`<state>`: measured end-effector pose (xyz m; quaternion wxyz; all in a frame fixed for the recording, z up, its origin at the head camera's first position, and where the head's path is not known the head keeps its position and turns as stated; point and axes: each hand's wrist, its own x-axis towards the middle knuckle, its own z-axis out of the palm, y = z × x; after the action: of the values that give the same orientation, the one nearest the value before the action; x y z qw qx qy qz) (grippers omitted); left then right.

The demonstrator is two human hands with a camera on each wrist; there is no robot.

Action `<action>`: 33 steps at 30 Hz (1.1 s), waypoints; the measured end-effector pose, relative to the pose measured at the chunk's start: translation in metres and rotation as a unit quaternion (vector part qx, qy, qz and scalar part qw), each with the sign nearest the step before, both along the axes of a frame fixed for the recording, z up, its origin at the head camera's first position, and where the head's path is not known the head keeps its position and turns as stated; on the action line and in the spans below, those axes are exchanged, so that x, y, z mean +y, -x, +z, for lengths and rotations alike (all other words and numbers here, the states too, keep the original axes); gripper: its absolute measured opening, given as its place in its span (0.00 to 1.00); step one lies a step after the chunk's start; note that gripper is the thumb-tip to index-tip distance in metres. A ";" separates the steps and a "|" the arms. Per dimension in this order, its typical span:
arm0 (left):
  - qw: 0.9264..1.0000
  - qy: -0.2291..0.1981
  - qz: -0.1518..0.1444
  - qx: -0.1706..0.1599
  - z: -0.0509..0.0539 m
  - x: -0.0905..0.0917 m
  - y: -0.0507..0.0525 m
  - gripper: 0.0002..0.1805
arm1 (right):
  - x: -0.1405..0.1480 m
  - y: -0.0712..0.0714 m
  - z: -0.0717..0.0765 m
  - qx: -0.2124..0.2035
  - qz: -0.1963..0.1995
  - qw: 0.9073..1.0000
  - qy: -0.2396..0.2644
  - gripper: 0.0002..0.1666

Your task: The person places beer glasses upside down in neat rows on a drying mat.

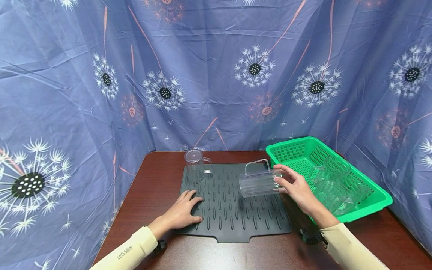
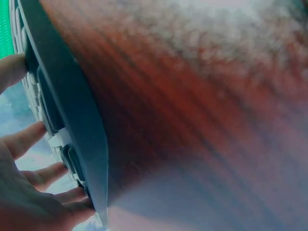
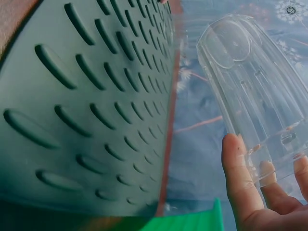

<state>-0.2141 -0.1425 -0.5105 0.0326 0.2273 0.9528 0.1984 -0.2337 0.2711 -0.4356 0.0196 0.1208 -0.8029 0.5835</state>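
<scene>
A clear ribbed glass mug (image 1: 258, 183) lies sideways in the air above the right part of the dark grey mat (image 1: 233, 228), its handle upward. My right hand (image 1: 298, 189) grips it by its right end; in the right wrist view, the fingers and thumb of the hand (image 3: 269, 207) are round one end of the mug (image 3: 255, 91). My left hand (image 1: 182, 212) rests with spread fingers on the mat's left edge, as the left wrist view also shows the hand (image 2: 33, 192) touching the mat (image 2: 72, 101). Another clear mug (image 1: 194, 168) stands at the mat's back left corner, handle to the right.
A green plastic basket (image 1: 366, 213) stands on the right of the brown table (image 1: 145, 187), with several clear glass mugs (image 1: 332, 193) lying in it. A blue curtain (image 1: 209, 75) with dandelion prints hangs behind the table.
</scene>
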 end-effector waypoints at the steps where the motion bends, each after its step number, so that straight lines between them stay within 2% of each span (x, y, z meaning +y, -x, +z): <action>1: 1.000 -0.001 0.000 0.001 0.000 0.000 0.000 0.37 | -0.002 0.000 -0.002 -0.003 0.002 1.000 0.007 0.29; 8: 1.000 -0.004 0.004 0.007 -0.001 0.001 -0.001 0.36 | -0.015 0.004 -0.016 -0.024 0.012 0.999 0.044 0.30; 16: 0.999 -0.018 0.007 0.025 -0.004 0.002 -0.001 0.34 | -0.027 0.007 -0.024 -0.030 0.012 0.999 0.041 0.28; 33: 0.999 -0.038 0.009 -0.001 -0.002 0.009 0.000 0.34 | -0.045 0.006 -0.041 -0.088 0.019 0.995 0.052 0.29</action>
<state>-0.2139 -0.1338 -0.5128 0.0236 0.2199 0.9466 0.2347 -0.2396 0.2260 -0.4770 -0.0560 0.0824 -0.7677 0.6330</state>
